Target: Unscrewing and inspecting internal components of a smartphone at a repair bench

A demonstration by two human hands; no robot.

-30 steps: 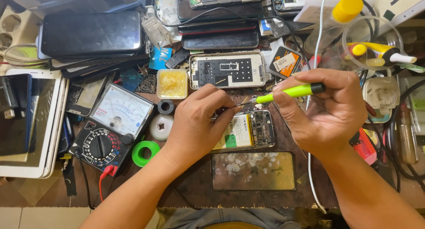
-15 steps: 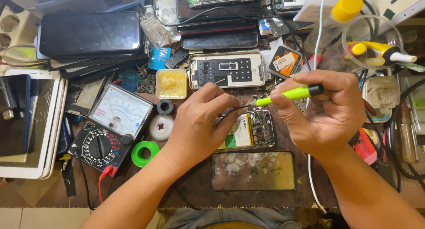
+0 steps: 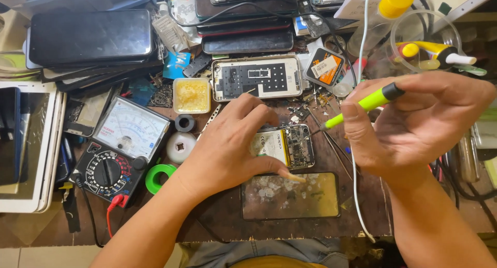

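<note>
We see the left hand lying palm-down over an opened phone, its fingers curled loosely and the thumb stretched along the phone's near edge; the fingertips seem to pinch a thin dark wire or tweezer end, though we cannot tell exactly what. The phone is a small rectangle with its back off: a pale, smooth battery beside the hand and a dense, bumpy circuit board on the side towards the right hand.

The right hand is closed in a pen grip around a soldering iron with a glossy lime-green barrel, a black collar and a slim metal tip. The tip slants down to a spot just off the phone's board edge; whether it touches, we cannot tell. A white cord runs down past the inner side of this hand.

Just nearer the body than both hands lies a flat glass phone screen, dark, glossy and blotched with whitish residue. Beyond the left hand's fingers sits a metal-grey phone frame full of small cut-outs, and next to it a little square tub of yellow, grainy paste.

Outward of the left wrist we find a black analog multimeter with a white dial face and round knob, a green tape ring and a white spool. The worn wooden table looks scuffed and dark.
</note>
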